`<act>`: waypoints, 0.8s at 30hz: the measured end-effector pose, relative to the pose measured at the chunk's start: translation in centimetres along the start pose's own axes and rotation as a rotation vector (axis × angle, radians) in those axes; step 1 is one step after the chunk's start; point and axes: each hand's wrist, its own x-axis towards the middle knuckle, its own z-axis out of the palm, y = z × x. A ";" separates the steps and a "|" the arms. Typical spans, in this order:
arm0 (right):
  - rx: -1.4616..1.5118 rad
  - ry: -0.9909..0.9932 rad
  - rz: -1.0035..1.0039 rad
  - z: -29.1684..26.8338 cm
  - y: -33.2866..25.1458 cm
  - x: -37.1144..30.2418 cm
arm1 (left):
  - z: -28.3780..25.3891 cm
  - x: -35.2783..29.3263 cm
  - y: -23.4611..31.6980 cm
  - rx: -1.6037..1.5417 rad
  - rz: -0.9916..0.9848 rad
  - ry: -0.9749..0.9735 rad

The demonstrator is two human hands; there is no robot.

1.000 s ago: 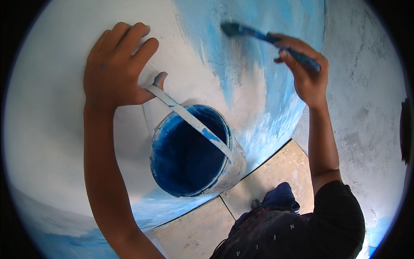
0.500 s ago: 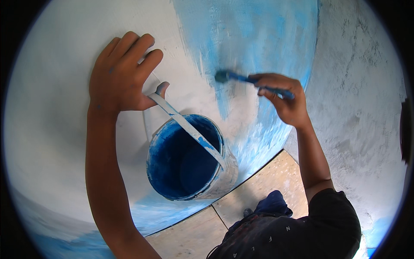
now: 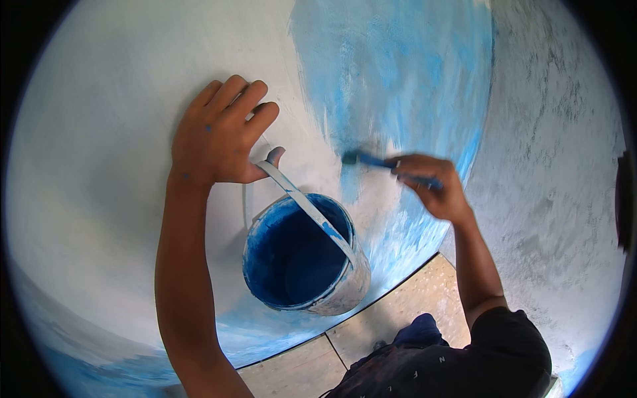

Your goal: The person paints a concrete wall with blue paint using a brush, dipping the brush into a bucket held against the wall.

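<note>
My left hand (image 3: 222, 136) rests against the white wall with its fingers loosely bent. The pale, paint-marked handle (image 3: 300, 198) of a bucket hangs in the crook of its thumb. Below hangs the bucket (image 3: 337, 292), white outside and smeared with dark blue inside, its mouth tilted toward me; dark blue paint (image 3: 312, 265) shows within. In my right hand (image 3: 434, 186) is a blue-handled paintbrush (image 3: 377, 161), held between thumb and fingers. Its bristles, blurred by motion, are at the lower part of a light-blue painted patch (image 3: 391, 73).
A grey, rough-looking wall (image 3: 544, 132) meets the painted wall at a corner on the right. Beige floor tiles (image 3: 398, 318) lie below the bucket. Blue streaks run along the wall's lower edge.
The brush has moved down the wall with my right hand. My left hand and the hanging bucket appear lower and farther right in the picture, and the view itself has shifted a little.
</note>
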 end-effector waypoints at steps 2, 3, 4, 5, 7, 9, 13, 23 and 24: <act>-0.100 0.217 -0.136 -2.4 -0.6 3.5 | 0.3 0.2 0.2 -0.006 -0.003 0.001; -0.055 0.316 -0.026 -2.6 -1.2 4.6 | 0.2 0.1 0.1 -0.003 -0.005 -0.004; -0.118 0.384 -0.052 -2.8 -1.4 5.4 | 0.3 0.1 0.1 -0.007 -0.009 -0.003; -0.178 0.347 -0.083 -2.9 -1.3 5.2 | 0.3 0.1 0.1 -0.010 -0.014 -0.001; -0.234 0.229 -0.068 -2.2 -0.6 3.6 | 0.4 0.0 0.3 -0.020 -0.021 -0.009; -0.196 0.058 0.025 -0.8 -0.3 -0.2 | 0.5 -0.2 0.3 -0.025 -0.034 -0.006; -0.057 -0.224 0.220 -1.0 -0.3 -2.9 | -0.8 0.4 -0.1 0.002 -0.035 0.002; -0.414 0.215 -0.236 -5.0 0.8 4.9 | 0.1 0.3 0.6 -0.035 -0.073 -0.014; -0.383 0.153 -0.150 -3.7 1.0 2.7 | 0.0 0.4 0.7 -0.035 -0.088 -0.014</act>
